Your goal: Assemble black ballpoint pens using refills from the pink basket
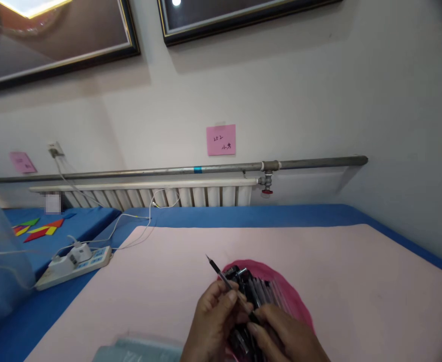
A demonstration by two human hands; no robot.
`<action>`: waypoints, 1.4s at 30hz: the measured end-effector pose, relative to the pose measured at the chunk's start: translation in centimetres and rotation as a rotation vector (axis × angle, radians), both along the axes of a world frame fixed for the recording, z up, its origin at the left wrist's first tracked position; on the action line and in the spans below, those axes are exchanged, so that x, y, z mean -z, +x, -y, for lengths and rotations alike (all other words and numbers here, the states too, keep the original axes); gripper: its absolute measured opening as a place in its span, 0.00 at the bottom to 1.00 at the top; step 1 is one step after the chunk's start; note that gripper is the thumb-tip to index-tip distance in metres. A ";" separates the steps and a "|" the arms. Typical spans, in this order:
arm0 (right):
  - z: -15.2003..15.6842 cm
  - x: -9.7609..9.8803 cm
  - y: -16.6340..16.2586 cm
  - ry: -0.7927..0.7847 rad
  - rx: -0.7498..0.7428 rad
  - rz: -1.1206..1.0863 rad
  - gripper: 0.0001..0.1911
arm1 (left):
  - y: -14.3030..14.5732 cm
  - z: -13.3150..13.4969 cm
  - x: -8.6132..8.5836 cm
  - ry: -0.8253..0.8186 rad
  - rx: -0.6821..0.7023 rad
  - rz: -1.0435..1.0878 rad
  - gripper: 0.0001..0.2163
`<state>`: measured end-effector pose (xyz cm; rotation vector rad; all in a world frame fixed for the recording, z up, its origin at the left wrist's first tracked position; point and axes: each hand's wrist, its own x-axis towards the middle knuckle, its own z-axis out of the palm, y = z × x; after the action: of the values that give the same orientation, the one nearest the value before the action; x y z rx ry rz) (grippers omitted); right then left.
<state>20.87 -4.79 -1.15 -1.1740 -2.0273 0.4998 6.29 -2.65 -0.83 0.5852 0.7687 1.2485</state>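
Observation:
Both my hands grip one slim gel pen with a black grip, its bare tip pointing up and to the left. My left hand pinches the barrel near its middle. Fingers of my right hand are closed around the dark rear end of the pen. Under my hands sits a pink basket holding black pen parts and several clear tubes. My hands hide part of the basket and its contents.
Pale pink paper covers the blue table. A power strip with plugged-in chargers and white cables lies left. A grey-blue folded item is at the front edge. Colored flat pieces lie far left. A radiator runs along the wall.

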 end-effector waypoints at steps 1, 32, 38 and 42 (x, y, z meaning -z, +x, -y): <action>0.1 -0.2 0.0 -0.013 -0.004 -0.013 0.05 | -0.3 -0.1 -0.2 -0.014 -0.007 0.000 0.11; -1.5 -0.5 2.0 -0.015 0.204 -0.054 0.11 | -4.4 -1.9 -0.7 -0.091 -0.115 -0.067 0.16; -1.8 0.2 2.4 0.000 0.153 -0.080 0.08 | -4.0 -2.2 0.0 -0.057 -0.124 -0.073 0.15; -1.9 0.4 2.5 -0.009 0.146 -0.089 0.08 | -3.9 -2.2 -0.1 -0.027 -0.131 -0.074 0.13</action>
<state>23.37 -2.88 -1.52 -1.2718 -1.8498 0.4800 2.37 -0.47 -0.75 0.5689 0.8957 1.3405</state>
